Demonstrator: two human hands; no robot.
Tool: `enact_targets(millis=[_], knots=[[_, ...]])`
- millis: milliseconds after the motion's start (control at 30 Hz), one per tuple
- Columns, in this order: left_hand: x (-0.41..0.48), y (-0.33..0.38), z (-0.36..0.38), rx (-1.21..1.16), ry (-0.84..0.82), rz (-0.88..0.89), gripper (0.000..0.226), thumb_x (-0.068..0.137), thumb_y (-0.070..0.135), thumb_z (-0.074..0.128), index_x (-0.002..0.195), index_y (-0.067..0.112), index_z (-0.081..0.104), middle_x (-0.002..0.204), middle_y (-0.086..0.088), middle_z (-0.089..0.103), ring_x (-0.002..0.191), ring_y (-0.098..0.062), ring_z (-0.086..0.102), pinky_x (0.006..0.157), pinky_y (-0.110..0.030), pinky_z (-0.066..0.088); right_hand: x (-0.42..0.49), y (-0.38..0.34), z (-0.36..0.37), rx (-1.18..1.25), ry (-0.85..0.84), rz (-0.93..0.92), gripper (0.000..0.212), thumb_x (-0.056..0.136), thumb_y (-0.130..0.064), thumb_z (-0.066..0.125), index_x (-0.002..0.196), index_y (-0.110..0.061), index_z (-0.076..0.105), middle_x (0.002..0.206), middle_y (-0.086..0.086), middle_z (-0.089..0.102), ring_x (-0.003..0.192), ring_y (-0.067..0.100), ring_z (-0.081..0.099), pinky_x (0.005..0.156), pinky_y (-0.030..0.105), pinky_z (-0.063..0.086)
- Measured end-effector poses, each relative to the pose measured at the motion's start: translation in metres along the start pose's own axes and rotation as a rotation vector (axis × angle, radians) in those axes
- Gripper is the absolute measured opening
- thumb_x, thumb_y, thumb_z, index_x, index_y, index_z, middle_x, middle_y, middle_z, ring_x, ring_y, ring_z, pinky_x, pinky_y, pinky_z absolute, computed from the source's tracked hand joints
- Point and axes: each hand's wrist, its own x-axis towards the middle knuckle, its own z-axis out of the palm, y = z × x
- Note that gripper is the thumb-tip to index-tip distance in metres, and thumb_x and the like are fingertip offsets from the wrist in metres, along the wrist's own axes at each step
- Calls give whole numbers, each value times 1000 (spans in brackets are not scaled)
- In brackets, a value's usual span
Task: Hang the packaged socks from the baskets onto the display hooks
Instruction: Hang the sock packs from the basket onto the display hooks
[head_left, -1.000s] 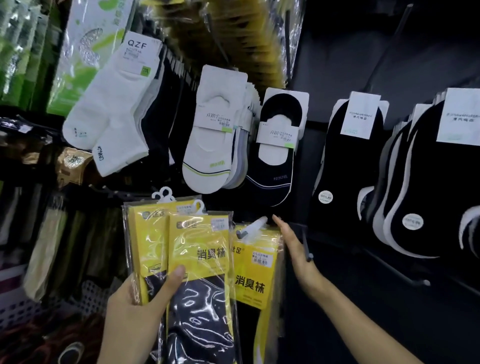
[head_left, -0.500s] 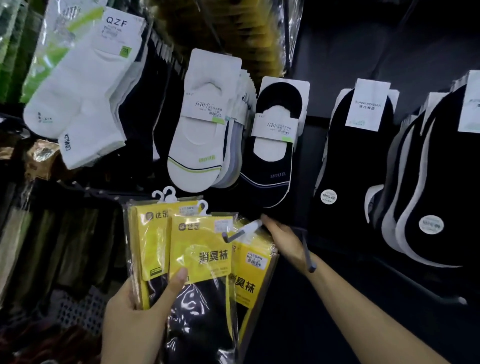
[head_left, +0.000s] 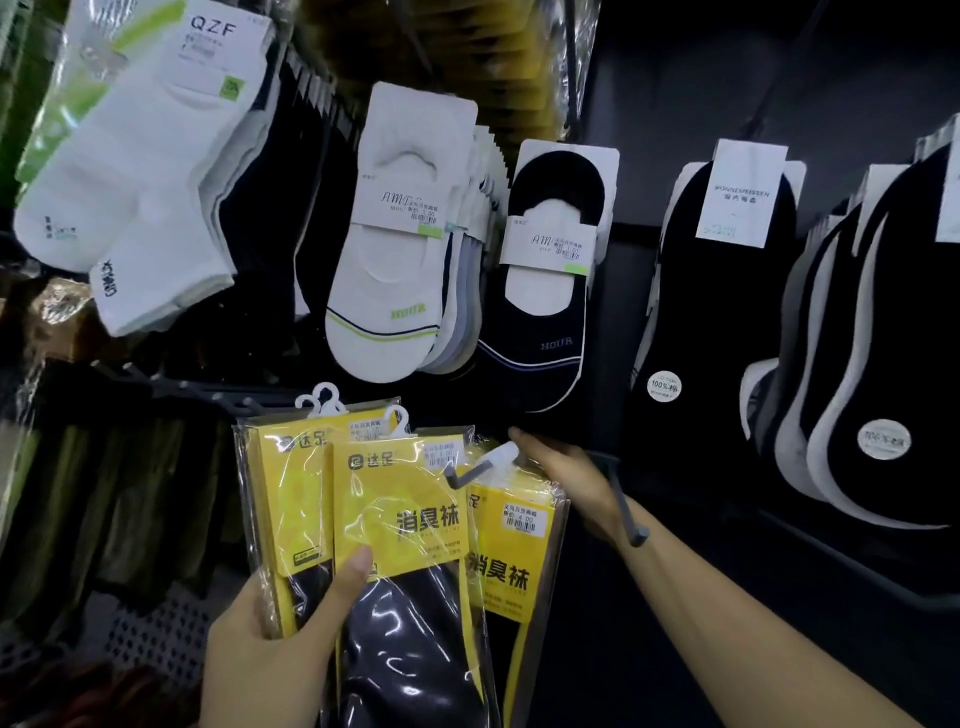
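Sock packs (head_left: 405, 519) in yellow wrappers make a small stack in the left hand (head_left: 270, 639), which grips them with the thumb pressed on the front one. Just beside them to the right is one more yellow pack (head_left: 514, 551), its white hanger (head_left: 501, 457) at a grey hook (head_left: 456, 475). The right hand (head_left: 563, 475) touches its top edge. The fingers are hidden behind the pack, so I cannot tell if they grip it.

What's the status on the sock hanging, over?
Left hand grips stack of yellow sock packs. Right hand at hung pack on grey hook, grip hidden. Bare hook crosses right wrist.
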Motion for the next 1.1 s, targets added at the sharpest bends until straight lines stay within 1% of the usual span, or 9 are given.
enact_targets(millis=[100,233,300,467,567,633,733,900,1100], knots=[[1,-2,0,-6,-13,22,30,52,43,79,76,30,67,61,26,66,71,2,57,63,-16,33,1,5,4,67,28,-15,39,88,-37,63,106,-3,67,95,8,70,78,9,66,61,8,49],[6,2,5,2,-43,18,34,50,49,74,77,29,69,67,28,67,76,3,58,64,-16,34,2,6,6,123,6,-4,22,87,-37,65,85,-15,68,72,-4,69,57,1,66,52,10,47],[6,3,6,5,-40,27,35,50,50,74,78,30,68,67,28,67,77,3,58,65,-16,35,0,4,6,107,-7,-10,20,87,-38,64,84,-18,68,72,-6,70,56,-1,66,51,8,46],[3,5,6,-4,-49,18,34,51,48,74,79,30,67,65,14,70,78,0,58,72,-22,39,-8,3,-5,-13,-93,-30,44,87,-47,60,111,-9,65,103,4,70,91,12,67,77,15,49],[2,6,6,25,-39,13,29,57,44,77,80,29,67,75,12,68,80,-3,58,82,-30,40,-9,2,-8,13,-100,-16,47,86,-42,63,117,-6,64,115,11,68,107,23,65,98,29,48],[3,5,6,15,-36,14,21,62,37,79,78,30,67,72,15,68,79,1,57,76,-24,39,-11,4,-9,66,-129,-4,45,87,-36,63,120,-6,62,119,15,66,111,28,63,102,37,46],[6,2,5,10,-51,25,17,65,33,79,76,30,66,61,22,67,77,4,56,66,-17,36,-12,10,-4,177,-134,-11,39,88,-27,64,121,-8,61,121,18,65,109,32,63,103,44,46],[14,0,3,-17,-73,6,21,64,40,76,79,29,69,68,26,68,81,-2,61,68,-21,40,-4,10,6,157,-121,-61,38,84,-33,69,117,-14,65,115,9,69,105,23,66,98,35,50],[13,-2,1,3,-79,-11,29,59,46,75,79,26,69,65,22,69,78,-3,60,68,-22,40,2,11,0,82,-167,-78,38,84,-39,68,116,-18,67,112,6,71,105,21,67,100,37,49]])
